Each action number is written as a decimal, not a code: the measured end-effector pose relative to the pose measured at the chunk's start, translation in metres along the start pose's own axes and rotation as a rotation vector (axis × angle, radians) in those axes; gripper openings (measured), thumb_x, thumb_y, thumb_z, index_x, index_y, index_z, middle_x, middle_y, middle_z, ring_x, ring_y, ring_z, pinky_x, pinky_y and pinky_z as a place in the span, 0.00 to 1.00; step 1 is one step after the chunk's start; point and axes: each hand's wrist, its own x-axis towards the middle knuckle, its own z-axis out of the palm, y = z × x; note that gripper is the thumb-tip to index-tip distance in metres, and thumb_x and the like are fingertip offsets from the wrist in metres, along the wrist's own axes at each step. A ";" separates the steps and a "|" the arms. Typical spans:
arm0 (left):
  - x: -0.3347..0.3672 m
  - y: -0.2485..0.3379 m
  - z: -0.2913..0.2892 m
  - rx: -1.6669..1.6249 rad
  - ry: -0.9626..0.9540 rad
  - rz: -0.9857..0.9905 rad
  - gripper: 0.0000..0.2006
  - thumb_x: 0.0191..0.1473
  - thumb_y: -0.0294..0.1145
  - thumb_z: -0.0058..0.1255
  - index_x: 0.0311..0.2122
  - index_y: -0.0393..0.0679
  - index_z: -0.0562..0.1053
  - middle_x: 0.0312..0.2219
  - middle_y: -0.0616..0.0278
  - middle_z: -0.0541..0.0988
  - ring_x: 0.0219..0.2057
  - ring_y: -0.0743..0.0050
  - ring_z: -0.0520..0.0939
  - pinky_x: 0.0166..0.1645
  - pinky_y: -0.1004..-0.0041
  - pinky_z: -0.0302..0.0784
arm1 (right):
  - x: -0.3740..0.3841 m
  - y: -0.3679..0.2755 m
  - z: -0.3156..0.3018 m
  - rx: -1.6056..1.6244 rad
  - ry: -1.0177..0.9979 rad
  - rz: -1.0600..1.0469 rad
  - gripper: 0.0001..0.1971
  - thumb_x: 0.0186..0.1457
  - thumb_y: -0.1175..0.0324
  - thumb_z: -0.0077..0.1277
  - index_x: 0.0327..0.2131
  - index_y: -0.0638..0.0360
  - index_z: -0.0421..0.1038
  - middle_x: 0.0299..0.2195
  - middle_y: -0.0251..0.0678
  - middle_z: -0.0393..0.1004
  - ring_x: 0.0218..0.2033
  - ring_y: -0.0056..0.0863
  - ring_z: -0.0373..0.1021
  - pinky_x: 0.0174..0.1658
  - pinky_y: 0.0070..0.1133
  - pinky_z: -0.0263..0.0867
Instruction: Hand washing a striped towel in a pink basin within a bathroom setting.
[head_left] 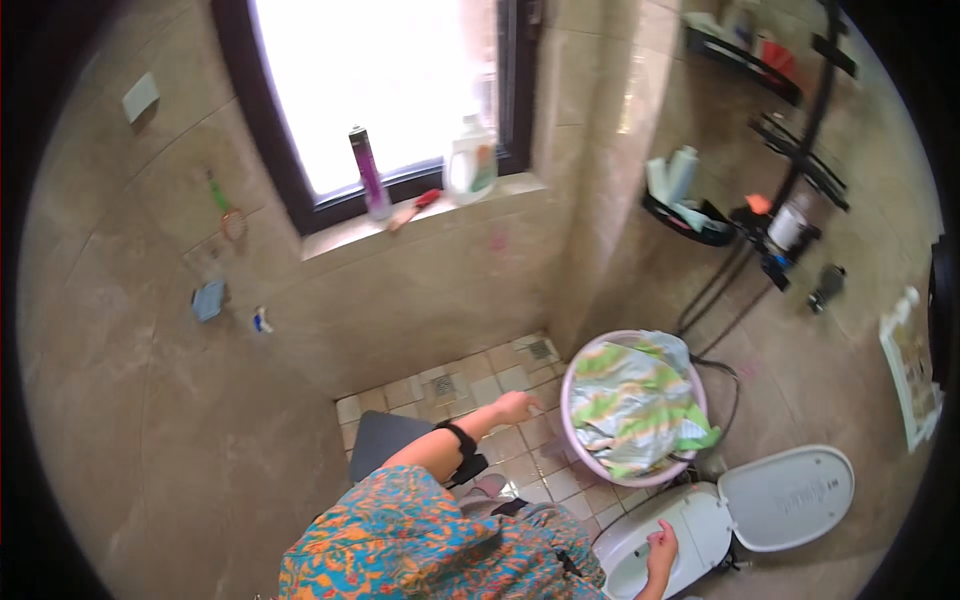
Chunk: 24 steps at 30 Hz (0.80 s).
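Note:
My left hand (517,407) reaches out over the tiled floor, a short way left of a pink round basin (567,425). Its fingers point toward the basin, loosely apart, and I see nothing in them. Heaped in the basin is a green, white and tan striped cloth (640,400), rising above the rim. Lower right, my right hand (662,546) hangs above the white toilet (695,525), fingers loosely bent and apart, holding nothing visible. The toilet lid (787,498) is raised. Neither hand touches the basin.
A dark grey flat-topped object (385,440) stands by my left forearm. A purple can (368,175), a red-handled brush (415,208) and a white jug (471,165) line the windowsill. Black shower hoses (715,295) drop behind the basin. Black shelves (690,225) hang at right.

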 end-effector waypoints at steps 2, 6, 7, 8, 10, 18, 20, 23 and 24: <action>-0.009 -0.022 -0.023 -0.008 0.063 0.001 0.18 0.44 0.30 0.50 0.44 0.55 0.76 0.34 0.53 0.79 0.39 0.54 0.79 0.45 0.63 0.74 | 0.019 -0.026 0.013 0.064 -0.029 -0.011 0.22 0.48 0.83 0.43 0.50 0.63 0.66 0.23 0.30 0.69 0.26 0.19 0.66 0.34 0.16 0.63; -0.014 -0.061 -0.069 0.006 0.191 0.015 0.16 0.46 0.33 0.52 0.43 0.54 0.76 0.34 0.54 0.80 0.39 0.54 0.79 0.44 0.62 0.74 | 0.050 -0.083 0.046 0.115 -0.033 -0.092 0.20 0.50 0.82 0.43 0.49 0.63 0.67 0.21 0.28 0.66 0.23 0.17 0.63 0.32 0.16 0.64; -0.013 -0.075 -0.077 0.051 0.235 0.022 0.16 0.47 0.34 0.52 0.43 0.53 0.76 0.36 0.54 0.80 0.40 0.55 0.79 0.46 0.62 0.74 | 0.056 -0.096 0.055 0.161 -0.040 -0.110 0.19 0.51 0.82 0.43 0.49 0.63 0.67 0.21 0.26 0.63 0.24 0.16 0.62 0.32 0.15 0.63; -0.012 -0.088 -0.089 0.047 0.234 0.013 0.16 0.47 0.34 0.52 0.43 0.53 0.76 0.36 0.54 0.80 0.40 0.55 0.79 0.46 0.62 0.74 | 0.059 -0.113 0.062 0.174 -0.039 -0.086 0.19 0.51 0.81 0.43 0.49 0.64 0.67 0.22 0.25 0.62 0.25 0.15 0.61 0.32 0.15 0.63; -0.015 -0.109 -0.115 -0.070 0.331 -0.012 0.16 0.47 0.36 0.52 0.44 0.52 0.75 0.37 0.55 0.80 0.41 0.55 0.79 0.47 0.63 0.74 | 0.067 -0.138 0.080 0.210 -0.047 -0.099 0.18 0.52 0.80 0.44 0.48 0.64 0.67 0.24 0.25 0.63 0.25 0.15 0.61 0.32 0.14 0.62; -0.002 -0.128 -0.253 -0.295 0.667 -0.231 0.19 0.52 0.37 0.52 0.47 0.39 0.72 0.42 0.53 0.78 0.44 0.63 0.78 0.48 0.67 0.72 | 0.070 -0.174 0.104 -0.065 -0.011 -0.085 0.16 0.52 0.75 0.49 0.47 0.59 0.70 0.24 0.28 0.67 0.26 0.18 0.62 0.31 0.18 0.61; -0.018 -0.172 -0.292 -0.114 0.829 -0.131 0.23 0.48 0.34 0.55 0.50 0.37 0.69 0.43 0.48 0.75 0.45 0.55 0.76 0.50 0.63 0.70 | 0.069 -0.191 0.114 -0.095 -0.025 -0.088 0.16 0.52 0.74 0.50 0.47 0.57 0.70 0.25 0.32 0.71 0.26 0.20 0.65 0.31 0.19 0.63; 0.002 -0.211 -0.351 0.229 1.018 -0.227 0.27 0.43 0.31 0.58 0.51 0.38 0.69 0.48 0.44 0.71 0.51 0.48 0.71 0.55 0.61 0.65 | 0.057 -0.200 0.107 -0.144 0.040 -0.035 0.16 0.52 0.69 0.52 0.47 0.54 0.71 0.28 0.40 0.75 0.28 0.27 0.71 0.34 0.23 0.66; 0.000 -0.234 -0.373 0.346 1.090 -0.166 0.26 0.43 0.29 0.57 0.51 0.38 0.68 0.49 0.43 0.70 0.52 0.49 0.70 0.56 0.61 0.64 | 0.053 -0.206 0.105 -0.138 0.089 0.000 0.16 0.52 0.69 0.52 0.47 0.54 0.71 0.28 0.40 0.75 0.28 0.27 0.71 0.34 0.23 0.66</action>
